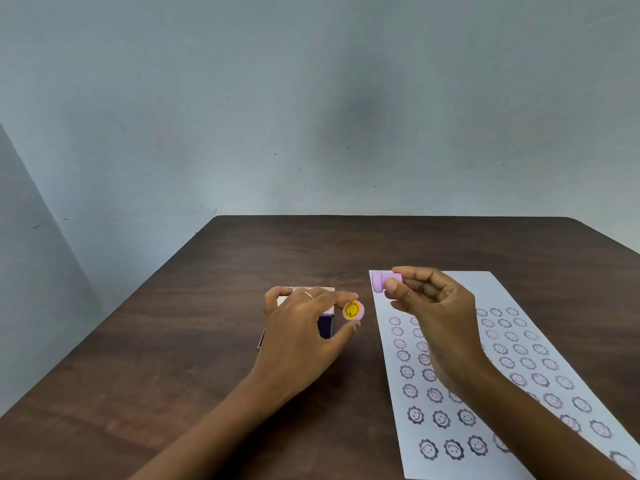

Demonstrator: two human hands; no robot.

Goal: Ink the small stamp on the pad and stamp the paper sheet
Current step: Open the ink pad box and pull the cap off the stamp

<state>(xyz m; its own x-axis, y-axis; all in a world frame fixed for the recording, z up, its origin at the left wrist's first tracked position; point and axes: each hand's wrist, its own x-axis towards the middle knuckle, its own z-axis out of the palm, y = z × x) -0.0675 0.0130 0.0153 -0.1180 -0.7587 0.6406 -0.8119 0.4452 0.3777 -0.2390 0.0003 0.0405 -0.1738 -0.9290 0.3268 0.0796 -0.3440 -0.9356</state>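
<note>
My right hand (433,299) holds a small lilac stamp (382,280) sideways between thumb and fingers, lifted over the far left corner of the paper sheet (491,344). The white sheet carries several rows of purple smiley-flower prints. My left hand (298,327) pinches a round lilac cap with a yellow smiley face (353,310) between index finger and thumb, just left of the sheet. Under that hand stands a small box (325,322), white on top and dark purple on its side, mostly hidden; whether it is the ink pad cannot be told.
Everything rests on a dark brown wooden table (194,375) whose far edge meets a pale grey wall. The sheet runs from mid-table to the near right edge, my right forearm lying across it.
</note>
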